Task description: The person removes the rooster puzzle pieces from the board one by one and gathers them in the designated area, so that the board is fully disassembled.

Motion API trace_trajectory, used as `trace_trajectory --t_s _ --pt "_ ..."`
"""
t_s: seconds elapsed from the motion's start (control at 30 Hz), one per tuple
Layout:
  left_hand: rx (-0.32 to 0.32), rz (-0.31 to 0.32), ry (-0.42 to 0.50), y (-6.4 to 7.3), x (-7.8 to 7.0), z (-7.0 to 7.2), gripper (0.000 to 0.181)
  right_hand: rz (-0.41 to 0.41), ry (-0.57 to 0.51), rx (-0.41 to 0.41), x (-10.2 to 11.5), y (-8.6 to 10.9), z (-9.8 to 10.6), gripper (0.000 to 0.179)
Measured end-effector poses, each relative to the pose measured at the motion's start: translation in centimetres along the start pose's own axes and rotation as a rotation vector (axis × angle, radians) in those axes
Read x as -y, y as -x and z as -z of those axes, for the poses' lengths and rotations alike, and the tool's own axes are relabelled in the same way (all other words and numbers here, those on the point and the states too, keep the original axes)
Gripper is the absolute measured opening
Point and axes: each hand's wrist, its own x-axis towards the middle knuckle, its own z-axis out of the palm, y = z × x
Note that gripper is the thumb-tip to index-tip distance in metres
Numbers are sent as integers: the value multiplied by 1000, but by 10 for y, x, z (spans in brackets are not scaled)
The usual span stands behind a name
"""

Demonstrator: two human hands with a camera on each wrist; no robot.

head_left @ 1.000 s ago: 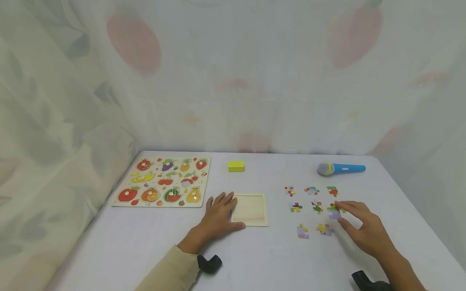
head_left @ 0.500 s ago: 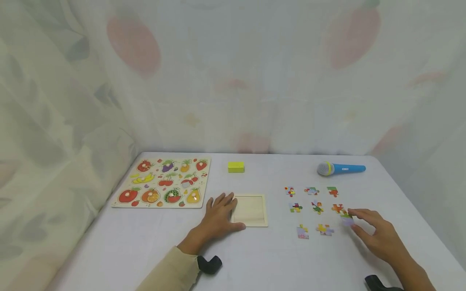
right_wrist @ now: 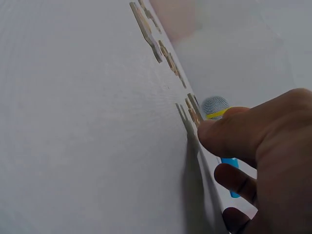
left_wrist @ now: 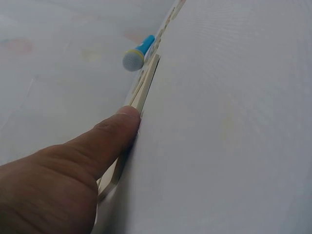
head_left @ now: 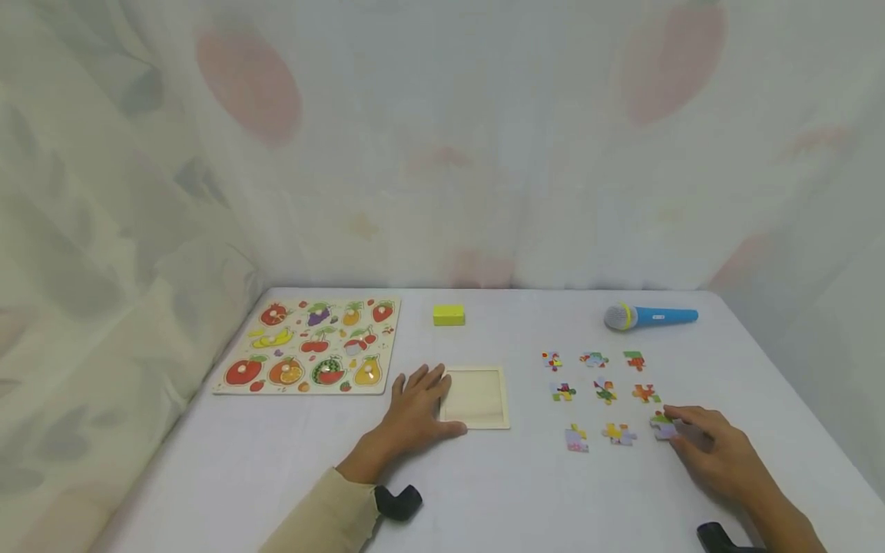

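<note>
My right hand (head_left: 719, 453) pinches a jigsaw piece (head_left: 664, 425), green and lilac, by its right edge between thumb and index finger. In the right wrist view this piece shows edge-on at the thumb tip, close over the table with its shadow beside it. The other fingers stay curled back. My left hand (head_left: 412, 411) rests with spread fingers on the left side of a square wooden puzzle tray (head_left: 477, 399). In the left wrist view, its thumb (left_wrist: 114, 131) lies along the tray's near edge.
Several jigsaw pieces (head_left: 604, 392) lie apart in rows between the tray and my right hand. A blue toy microphone (head_left: 653, 316) lies behind them. Further back are a yellow block (head_left: 449, 315) and, at the left, a fruit peg puzzle board (head_left: 307, 346). Curtains hang behind the table.
My right hand has carried the jigsaw piece right and toward me, from over the middle row to the right end of the nearest row, and lowered it. The left hand keeps its place.
</note>
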Motion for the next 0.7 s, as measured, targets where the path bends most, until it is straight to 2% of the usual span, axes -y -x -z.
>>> trace_trajectory --t_s 0.17,0.47,0.7 --pt "-9 -4 -5 1 -1 1 92 -62 -33 71 1 1 0 41" --pt "-21 -6 5 2 -3 4 91 -33 -16 62 2 -1 -1 43" --pt "-9 -4 10 1 -2 1 91 -81 -13 76 0 3 -1 46"
